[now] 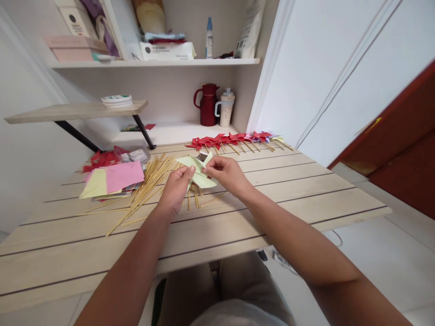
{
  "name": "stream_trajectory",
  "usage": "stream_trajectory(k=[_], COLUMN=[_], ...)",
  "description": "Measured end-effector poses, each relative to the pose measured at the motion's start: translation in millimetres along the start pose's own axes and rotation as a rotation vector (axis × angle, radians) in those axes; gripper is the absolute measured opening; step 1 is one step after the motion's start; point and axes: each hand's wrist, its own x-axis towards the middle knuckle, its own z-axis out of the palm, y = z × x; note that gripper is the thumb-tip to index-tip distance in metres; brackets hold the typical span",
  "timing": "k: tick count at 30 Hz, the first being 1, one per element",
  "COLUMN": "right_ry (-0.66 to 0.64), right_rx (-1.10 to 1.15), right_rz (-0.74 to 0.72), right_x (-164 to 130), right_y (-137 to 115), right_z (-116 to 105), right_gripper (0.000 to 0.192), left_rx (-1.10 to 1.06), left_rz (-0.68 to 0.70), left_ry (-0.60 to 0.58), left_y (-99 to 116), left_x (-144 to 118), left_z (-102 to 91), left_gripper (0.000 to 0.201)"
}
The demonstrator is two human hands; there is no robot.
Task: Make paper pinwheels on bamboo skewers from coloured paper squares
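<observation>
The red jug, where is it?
In the head view, the red jug stands at the back of the desk, under the shelf, touching the speckled cup on its right.

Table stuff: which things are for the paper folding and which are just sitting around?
In use:
pale green paper, pinched by the left hand and right hand
wooden sticks
coloured paper stack
finished red pinwheels

Just lying about:
red jug
speckled cup
spray bottle
pink box
</observation>
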Motion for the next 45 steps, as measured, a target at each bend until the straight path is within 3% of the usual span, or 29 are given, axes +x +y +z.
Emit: stream_trajectory(k=[18,30,34,36,38,42,45], right_ry=[0.089,0.099,0.123,0.092,0.035,-0.080,-0.074], right_rx=[-0.061,0.044,0.278,0.401,0.475,0.497,0.498], right_rz=[-0.001,-0.026,0.010,0.096,0.183,0.199,0.173], right_x=[0.4,-0.3,1.1,2.6,4.0,3.8,1.5], right_y=[0.5,-0.1,1.1,3.0,5.0,4.5,0.8], right_z=[0.6,4.1,2.1,2.0,2.9,6.4,8.1], right_gripper=[0.024,0.022,0.085,0.099,0.091,0.047,0.040], left_rx=[0.033,0.210,0.184,0.163,0.156,0.148,0.150], left_rz=[0.055,0.155,0.198,0.207,0.210,0.207,0.195], left_ry=[-0.086,0.076,0.139,0.157,0.178,0.211,0.215], left_y=[-0.7,1.4,3.0,3.5,3.6,3.8,4.4], left_x=[-0.9,-1.5,-1.7,-1.8,-1.8,-1.2,-1.1], left_z=[1.1,-2.6,-2.2,-1.6,-1.5,-2.2,-1.8], left_gripper=[0.042,0.036,0.036,0.037,0.037,0.039,0.039])
